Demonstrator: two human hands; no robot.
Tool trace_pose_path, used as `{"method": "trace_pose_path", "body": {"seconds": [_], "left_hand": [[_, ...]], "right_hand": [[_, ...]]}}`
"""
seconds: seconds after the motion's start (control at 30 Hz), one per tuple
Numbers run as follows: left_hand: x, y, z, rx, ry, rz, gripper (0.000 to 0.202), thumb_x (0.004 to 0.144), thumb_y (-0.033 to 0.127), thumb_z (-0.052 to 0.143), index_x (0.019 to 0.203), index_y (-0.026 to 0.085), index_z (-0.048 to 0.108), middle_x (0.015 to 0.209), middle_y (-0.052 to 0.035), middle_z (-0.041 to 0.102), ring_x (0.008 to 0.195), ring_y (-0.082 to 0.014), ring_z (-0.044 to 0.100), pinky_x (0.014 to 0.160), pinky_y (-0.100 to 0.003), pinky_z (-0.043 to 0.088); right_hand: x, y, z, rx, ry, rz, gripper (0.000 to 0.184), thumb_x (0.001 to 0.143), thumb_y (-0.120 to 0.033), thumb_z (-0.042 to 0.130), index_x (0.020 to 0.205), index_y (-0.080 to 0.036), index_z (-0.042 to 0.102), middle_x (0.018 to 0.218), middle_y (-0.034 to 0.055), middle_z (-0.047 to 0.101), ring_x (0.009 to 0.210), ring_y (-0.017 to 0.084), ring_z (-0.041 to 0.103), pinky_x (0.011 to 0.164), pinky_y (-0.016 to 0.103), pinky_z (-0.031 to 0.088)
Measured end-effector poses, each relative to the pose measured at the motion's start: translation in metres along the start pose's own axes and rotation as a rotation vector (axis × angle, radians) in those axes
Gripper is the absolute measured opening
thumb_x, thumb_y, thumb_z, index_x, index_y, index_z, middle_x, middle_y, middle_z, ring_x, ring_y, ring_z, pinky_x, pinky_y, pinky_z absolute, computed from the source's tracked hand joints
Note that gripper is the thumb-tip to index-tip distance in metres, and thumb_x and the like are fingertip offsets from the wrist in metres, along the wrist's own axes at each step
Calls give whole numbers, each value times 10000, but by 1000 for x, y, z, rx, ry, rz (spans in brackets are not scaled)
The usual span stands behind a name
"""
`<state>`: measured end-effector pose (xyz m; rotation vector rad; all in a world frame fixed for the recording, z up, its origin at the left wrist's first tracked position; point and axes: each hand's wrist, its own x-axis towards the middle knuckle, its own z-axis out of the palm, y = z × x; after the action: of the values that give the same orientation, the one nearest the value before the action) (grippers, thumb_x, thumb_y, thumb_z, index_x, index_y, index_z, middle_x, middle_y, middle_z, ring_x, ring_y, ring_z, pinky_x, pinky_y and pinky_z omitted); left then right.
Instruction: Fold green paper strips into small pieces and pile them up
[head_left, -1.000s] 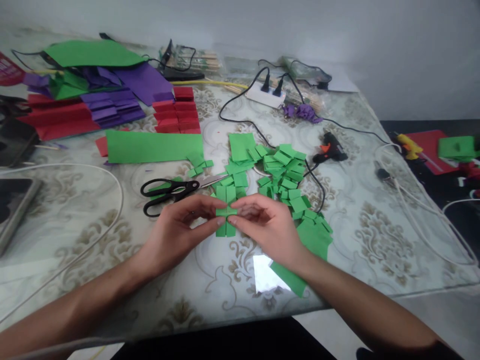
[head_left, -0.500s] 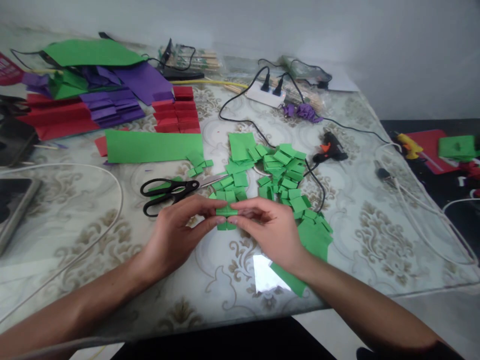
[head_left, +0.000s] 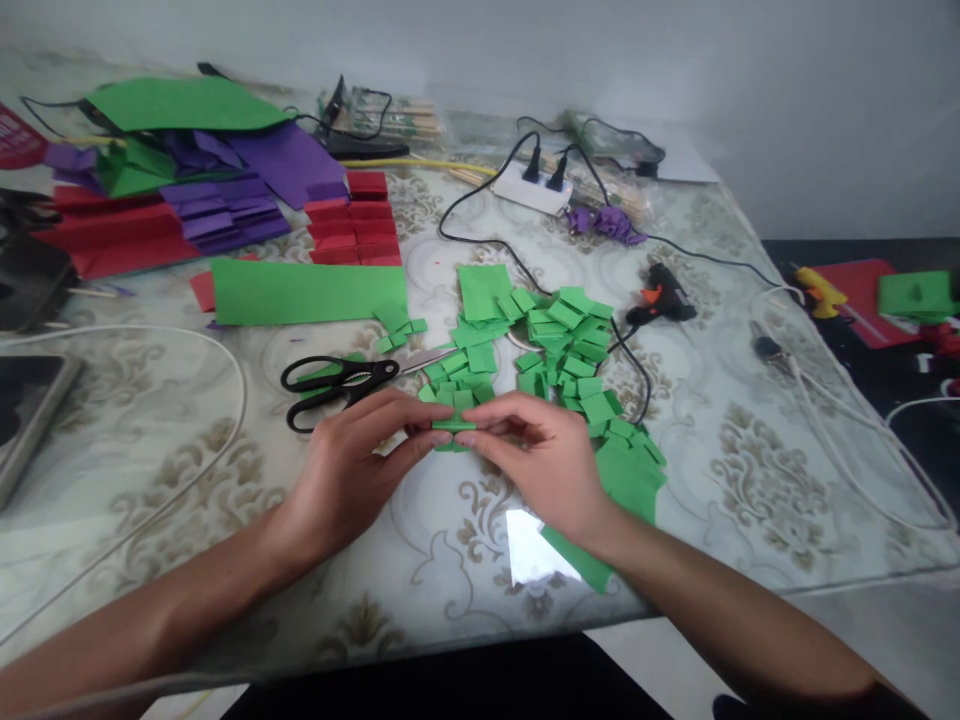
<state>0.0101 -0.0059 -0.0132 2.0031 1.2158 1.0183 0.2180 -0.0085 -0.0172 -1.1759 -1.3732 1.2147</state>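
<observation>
Left hand (head_left: 367, 450) and right hand (head_left: 532, 455) each pinch, thumb against fingers, one side of a small folded green paper piece (head_left: 454, 425) between them, probably to keep its crease even. Black-handled scissors (head_left: 385, 370) lie just beyond the left grip, cut green scraps (head_left: 577, 330) beyond the right, presumably for easy reach; no writing is legible

The left hand (head_left: 356, 455) and right hand (head_left: 546, 462) pinch 1 small green paper (head_left: 454, 425); black-handled scissors (head_left: 385, 370) lie left, a black glue gun (head_left: 669, 300) far right.
</observation>
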Motion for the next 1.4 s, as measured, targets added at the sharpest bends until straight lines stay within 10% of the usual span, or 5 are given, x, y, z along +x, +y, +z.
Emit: {"method": "trace_pose_path", "body": {"seconds": [0.33, 0.77, 1.4], "left_hand": [[2, 2, -1, -69, 17, -64, 133, 925, 203, 776, 1016, 288, 826, 927, -9, 753, 839, -183, 718, 753, -288, 563], [0, 1, 0, -221, -30, -202, 134, 970, 325, 742, 1029, 224, 807, 933, -19, 827, 823, -164, 753, 731, -247, 580], [0, 1, 1, -225, 26, -214, 58, 908, 278, 803, 948, 238, 817, 892, -4, 839, 796, -165, 776, 740, -242, 611]], "right_hand": [[3, -1, -5, -70, -44, -97, 90, 863, -235, 862, 922, -265, 801, 1100, 40, 794, 1082, 225, 741, 1026, 404, 573], [-1, -6, 1, 81, -25, 55, 158, 811, -298, 900, 897, -217, 795, 808, 6, 816, 731, 156, 780, 697, 258, 648], [1, -3, 2, 149, -62, 73, 114, 833, -240, 867, 934, -215, 819, 817, 4, 825, 731, 132, 777, 698, 217, 643]]}}
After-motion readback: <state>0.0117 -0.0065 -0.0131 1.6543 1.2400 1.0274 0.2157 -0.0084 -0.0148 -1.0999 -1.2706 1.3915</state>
